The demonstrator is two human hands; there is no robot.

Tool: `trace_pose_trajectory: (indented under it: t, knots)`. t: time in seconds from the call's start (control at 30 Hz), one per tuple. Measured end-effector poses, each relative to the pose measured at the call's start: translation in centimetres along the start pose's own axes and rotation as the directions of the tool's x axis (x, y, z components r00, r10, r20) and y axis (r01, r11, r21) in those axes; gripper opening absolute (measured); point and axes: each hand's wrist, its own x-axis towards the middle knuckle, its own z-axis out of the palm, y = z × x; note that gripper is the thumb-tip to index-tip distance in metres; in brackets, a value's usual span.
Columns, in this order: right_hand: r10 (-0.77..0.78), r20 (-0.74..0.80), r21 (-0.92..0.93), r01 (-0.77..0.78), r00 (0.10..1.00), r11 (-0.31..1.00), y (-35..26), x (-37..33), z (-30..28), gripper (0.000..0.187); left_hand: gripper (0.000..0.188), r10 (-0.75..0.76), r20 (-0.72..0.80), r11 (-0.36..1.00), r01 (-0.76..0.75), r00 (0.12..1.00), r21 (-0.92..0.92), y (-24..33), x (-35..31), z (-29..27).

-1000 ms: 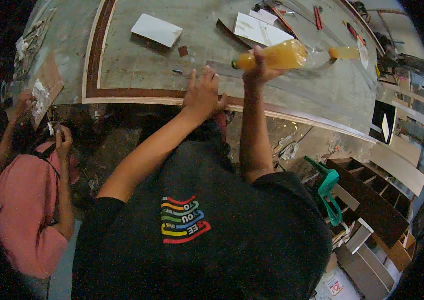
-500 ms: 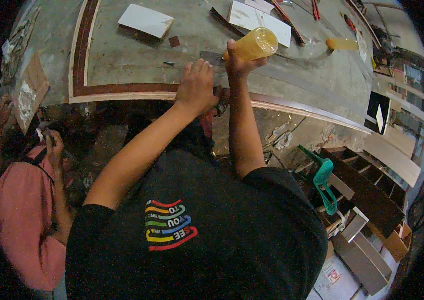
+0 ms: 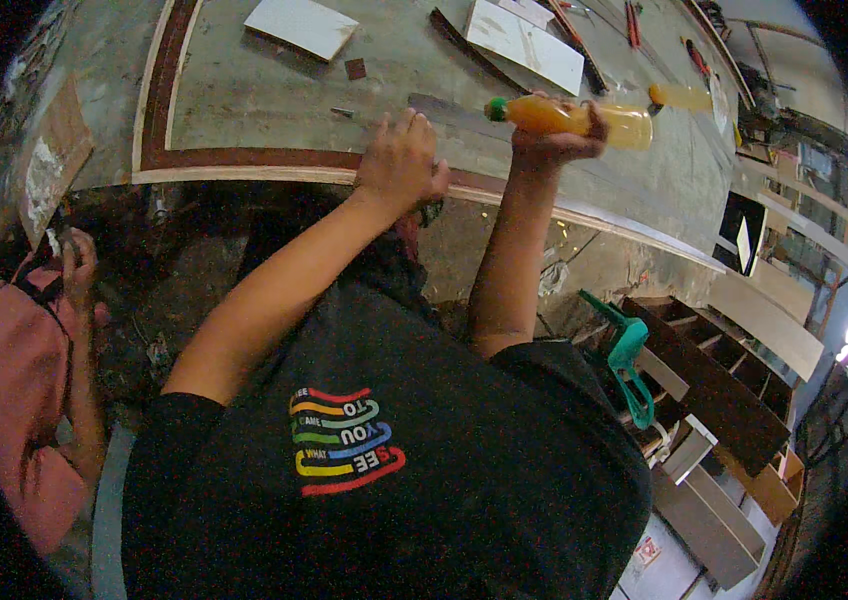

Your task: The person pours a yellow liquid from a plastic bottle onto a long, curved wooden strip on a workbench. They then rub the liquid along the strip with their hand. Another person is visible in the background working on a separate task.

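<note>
Head view: right hand wrapped around a clear plastic bottle of yellow-orange liquid
Half a second ago the bottle's round base faced the camera; now it lies sideways over the flat grey-green worktop, green cap leftward and apparently on, so it looks carried rather than poured; the left hand lies over the brown strip with pale wooden edging, fingers extended, clasping nothing visible

A green plastic object shows near a brown compartmented cabinet.
</note>
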Motion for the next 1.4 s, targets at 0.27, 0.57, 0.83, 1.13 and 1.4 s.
trace_pose_trajectory:
  t: [0.27, 0.57, 0.83, 1.13, 1.4]
  knots:
    - [0.262, 0.380, 0.439, -0.423, 0.887, 0.793, -6.0, -2.4, 3.4, 0.041, 0.064, -0.034, 0.092, 0.998, 0.039, 0.995, -0.051, 0.1, 0.4, -0.7]
    - [0.294, 0.548, 0.429, -0.565, 0.783, 0.705, -6.8, -3.5, 5.7, 0.042, 0.064, -0.042, 0.053, 0.997, 0.046, 0.998, -0.064, 0.1, 0.0, -0.7]
    - [0.316, 0.608, 0.589, -0.681, 0.728, 0.435, -8.7, -6.3, 10.4, 0.047, 0.065, -0.044, 0.116, 0.995, 0.054, 0.992, -0.078, 0.2, 0.3, -0.9]
    - [-0.068, 0.526, 0.351, -0.144, 0.848, 0.925, -6.2, -5.8, 9.9, 0.035, 0.065, -0.036, 0.125, 0.998, 0.043, 0.992, -0.053, 0.3, 0.3, -1.4]
    - [-0.400, 0.137, -0.279, 0.423, 0.906, 0.862, 7.9, -4.8, 3.3, 0.085, 0.055, 0.021, 0.138, 1.000, -0.021, 0.990, -0.003, -0.5, 0.3, -0.2]
